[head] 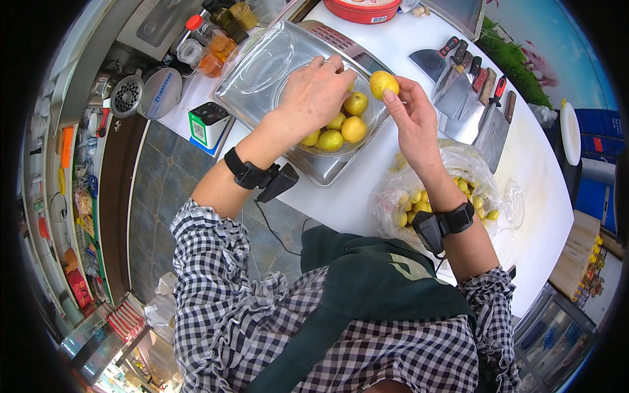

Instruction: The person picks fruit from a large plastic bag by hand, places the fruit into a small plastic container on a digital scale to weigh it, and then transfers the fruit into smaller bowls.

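Note:
My right hand [415, 125] pinches a yellow lemon [384, 85] between thumb and fingers, just beyond the right rim of a round clear plastic container [372, 137]. Several yellow-green lemons [354, 128] lie inside the container. It rests on the stainless steel pan [322, 176] of an electronic scale. My left hand [314, 91], wearing a ring, reaches over the container with bent fingers. A bit of yellow fruit shows under its fingertips, but whether they grip it is hidden. Below my right forearm, a clear plastic bag [388, 196] holds many more small yellow fruits [417, 202].
Several knives and cleavers [471, 93] lie on the white table [533, 196] at right. Jars [204, 59] stand at the back left. A payment box with a printed code [209, 125] sits at the table's left edge. A red round tin [362, 11] is at the back.

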Tool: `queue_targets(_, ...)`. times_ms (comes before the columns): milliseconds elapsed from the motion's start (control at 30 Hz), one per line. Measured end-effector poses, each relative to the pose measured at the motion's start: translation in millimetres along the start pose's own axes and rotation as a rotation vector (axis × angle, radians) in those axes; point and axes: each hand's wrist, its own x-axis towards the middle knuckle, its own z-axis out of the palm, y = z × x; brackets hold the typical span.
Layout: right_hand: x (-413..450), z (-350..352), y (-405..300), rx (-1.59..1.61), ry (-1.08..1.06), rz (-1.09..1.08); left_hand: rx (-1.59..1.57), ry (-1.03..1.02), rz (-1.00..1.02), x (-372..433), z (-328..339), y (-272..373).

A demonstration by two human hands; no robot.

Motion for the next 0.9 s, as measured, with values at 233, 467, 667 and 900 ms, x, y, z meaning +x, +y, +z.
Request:
queue_targets(233, -4, 2, -7, -0.255, -0.063, -0.05, -0.136, 0.107, -0.015, -11, -1, -13)
queue_targets(467, 2, 22, -6, -0.751, -0.142, -0.42, -0.424, 0.462, -0.219, -40, -18, -32)
queue_targets(667, 0, 31, -6, -0.904, -0.189, -0.545, -0.606, 0.659, -0.455, -88, -8, -55)
queue_targets(900, -5, 27, -6, -0.884, -0.169, -0.527, -1.207, 0.74, -0.797, -115, 22, -64)
